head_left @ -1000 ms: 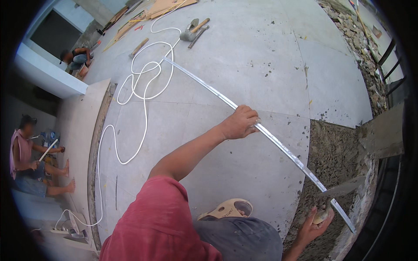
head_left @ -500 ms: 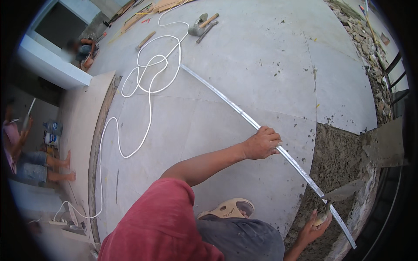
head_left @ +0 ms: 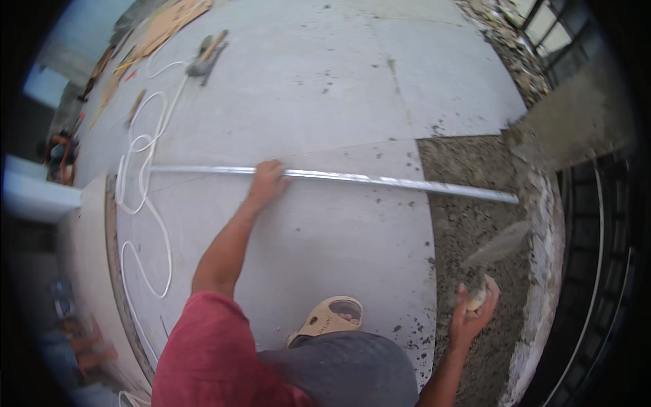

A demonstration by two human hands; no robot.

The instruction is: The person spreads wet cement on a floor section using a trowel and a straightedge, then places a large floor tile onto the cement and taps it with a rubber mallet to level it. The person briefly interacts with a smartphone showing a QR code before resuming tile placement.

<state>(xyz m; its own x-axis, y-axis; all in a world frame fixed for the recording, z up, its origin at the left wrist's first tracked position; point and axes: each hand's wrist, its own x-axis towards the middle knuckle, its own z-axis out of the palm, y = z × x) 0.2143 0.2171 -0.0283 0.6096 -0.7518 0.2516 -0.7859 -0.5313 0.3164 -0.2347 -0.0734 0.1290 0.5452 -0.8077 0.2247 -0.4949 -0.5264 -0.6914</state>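
Note:
My left hand [head_left: 270, 182] grips a long silvery metal straightedge [head_left: 380, 180], which lies crosswise over the grey floor tiles [head_left: 325, 237]. Its right end reaches over a strip of rough, dark wet mortar [head_left: 468, 169]. In my right hand [head_left: 475, 308] is the handle of a trowel [head_left: 500, 244], its blade pointing away above the mortar. The blade is blurred by motion and stays clear of the straightedge.
A white cable [head_left: 166, 251] loops over the tiles at left. Farther off lie a mallet [head_left: 203, 64] and other tools. Black metal railing [head_left: 590, 237] runs beyond the broken right edge [head_left: 542, 258]. Other people [head_left: 61, 159] sit at far left.
The straightedge has swung from a slant to nearly crosswise, its right end moving away from me. My left hand shifted with it; the trowel has come apart from the bar. My view has turned right.

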